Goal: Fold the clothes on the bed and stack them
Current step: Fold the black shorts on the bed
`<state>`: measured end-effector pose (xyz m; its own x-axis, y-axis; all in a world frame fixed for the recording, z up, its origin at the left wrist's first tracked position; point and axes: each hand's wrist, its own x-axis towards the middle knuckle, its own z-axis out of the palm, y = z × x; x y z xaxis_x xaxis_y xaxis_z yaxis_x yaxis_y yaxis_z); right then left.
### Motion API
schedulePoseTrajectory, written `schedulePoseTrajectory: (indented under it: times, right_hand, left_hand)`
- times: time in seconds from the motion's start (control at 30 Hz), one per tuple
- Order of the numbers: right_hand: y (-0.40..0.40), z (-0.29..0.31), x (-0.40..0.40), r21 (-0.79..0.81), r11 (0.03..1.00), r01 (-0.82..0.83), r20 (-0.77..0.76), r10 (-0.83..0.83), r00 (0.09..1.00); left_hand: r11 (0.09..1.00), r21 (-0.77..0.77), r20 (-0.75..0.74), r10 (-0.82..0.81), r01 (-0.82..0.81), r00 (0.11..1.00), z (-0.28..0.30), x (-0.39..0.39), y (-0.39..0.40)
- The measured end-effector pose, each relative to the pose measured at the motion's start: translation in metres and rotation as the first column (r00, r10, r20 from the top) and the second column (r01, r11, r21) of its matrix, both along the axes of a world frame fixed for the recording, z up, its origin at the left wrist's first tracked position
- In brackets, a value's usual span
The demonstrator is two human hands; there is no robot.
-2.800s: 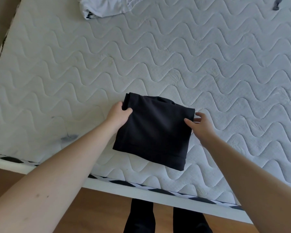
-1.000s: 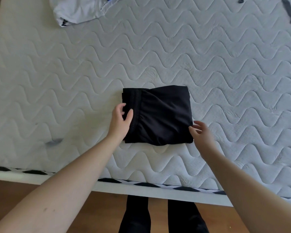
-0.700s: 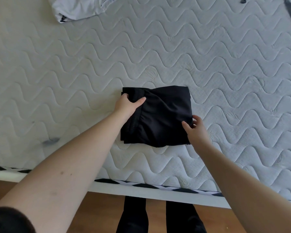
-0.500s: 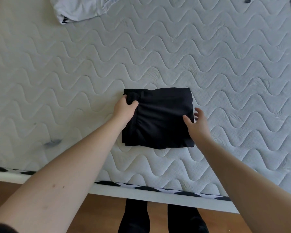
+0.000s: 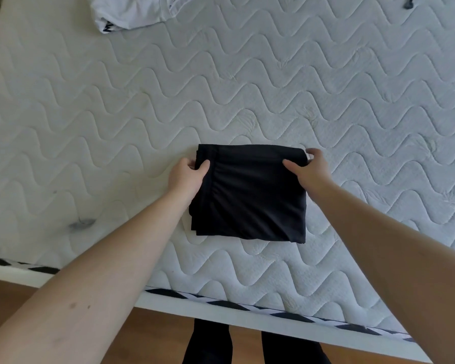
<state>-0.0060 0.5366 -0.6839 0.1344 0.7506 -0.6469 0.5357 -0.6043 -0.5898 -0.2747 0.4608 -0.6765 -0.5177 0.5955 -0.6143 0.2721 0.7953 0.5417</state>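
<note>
A folded black garment (image 5: 250, 195) is seen lying flat on the bed (image 5: 247, 88), near its front edge, as a nearly square packet. Its far left corner is gripped by the left hand (image 5: 185, 177), thumb on top and the fingers curled under the edge. Its far right corner is pinched by the right hand (image 5: 309, 172), thumb on top, fingers wrapped behind the corner. Both hands are set on the far edge, so the packet extends from the fingers back toward the person; neither hand is clearly nearer. A lift or shift of the packet is judged likely next. A white garment (image 5: 132, 11) is seen well apart at the far left, probably the stack spot or the next piece; which cannot be told.
</note>
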Motion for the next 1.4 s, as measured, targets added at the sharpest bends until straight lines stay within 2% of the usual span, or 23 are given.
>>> schedulePoseTrajectory:
  times: [0.07, 0.2, 0.33, 0.47, 0.7, 0.83, 0.93, 1.13, 1.27, 1.4]
  right_hand:
    - [-0.006, -0.001, 0.005, -0.015, 0.999, 0.036, -0.002, -0.036, 0.999]
    - [-0.031, -0.001, 0.016, -0.078, 0.997, -0.01, 0.002, 0.01, 1.0]
    - [-0.041, 0.001, 0.02, -0.094, 0.993, -0.077, -0.036, 0.074, 0.997]
    - [-0.04, 0.007, 0.021, -0.036, 0.996, -0.082, -0.131, 0.077, 0.988]
    - [-0.056, 0.034, 0.033, 0.155, 0.986, -0.061, -0.159, 0.085, 0.984]
    - [-0.069, 0.074, 0.043, 0.175, 0.981, -0.087, -0.2, 0.122, 0.972]
    - [-0.08, 0.12, 0.052, 0.165, 0.986, -0.01, -0.339, 0.066, 0.938]
    - [-0.113, 0.223, 0.075, 0.141, 0.982, 0.129, -0.587, -0.022, 0.809]
    - [-0.15, 0.286, 0.086, 0.183, 0.95, 0.253, -0.612, -0.092, 0.786]
    - [-0.191, 0.326, 0.101, 0.215, 0.894, 0.394, -0.611, -0.192, 0.768]
  left_hand:
    - [0.995, -0.083, -0.008, 0.047, -0.048, 0.999, -0.004, -0.002, -0.003]
    - [0.98, -0.197, 0.216, 0.049, -0.005, 0.975, -0.004, -0.005, -0.009]
    - [0.969, -0.229, 0.405, 0.006, 0.095, 0.914, -0.003, -0.005, -0.01]
    - [0.991, -0.071, 0.429, -0.076, 0.117, 0.9, 0.008, 0.005, -0.02]
    - [0.984, 0.166, 0.405, -0.128, 0.065, 0.905, 0.041, 0.01, -0.045]
    - [0.968, 0.229, 0.415, -0.194, 0.105, 0.889, 0.089, 0.015, -0.049]
    - [0.961, 0.251, 0.464, -0.226, 0.117, 0.856, 0.142, 0.018, -0.054]
    - [0.946, 0.312, 0.574, -0.26, 0.086, 0.777, 0.244, 0.023, -0.074]
    - [0.939, 0.335, 0.615, -0.28, 0.077, 0.737, 0.302, 0.038, -0.096]
    - [0.92, 0.377, 0.582, -0.328, 0.111, 0.744, 0.342, 0.062, -0.105]
